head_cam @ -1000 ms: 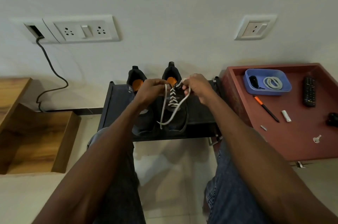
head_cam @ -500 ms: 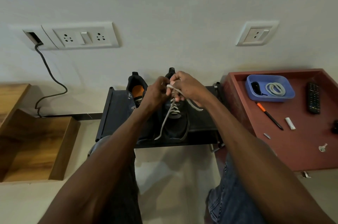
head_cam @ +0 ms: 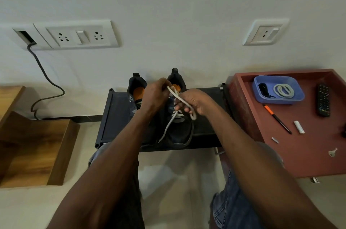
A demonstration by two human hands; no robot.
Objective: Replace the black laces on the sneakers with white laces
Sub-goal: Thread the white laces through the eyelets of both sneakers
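Pinching white lace [head_cam: 180, 99]: left hand [head_cam: 155, 94], right hand [head_cam: 195, 102].

No readable text, label, brand, number or sign could be made out. The buttons of the remote control [head_cam: 323, 99] on the red desk [head_cam: 309, 146] were too small and blurred for any marking to be read. The wall sockets [head_cam: 80, 35] and the sneakers [head_cam: 177, 131] were seen to bear no legible print.
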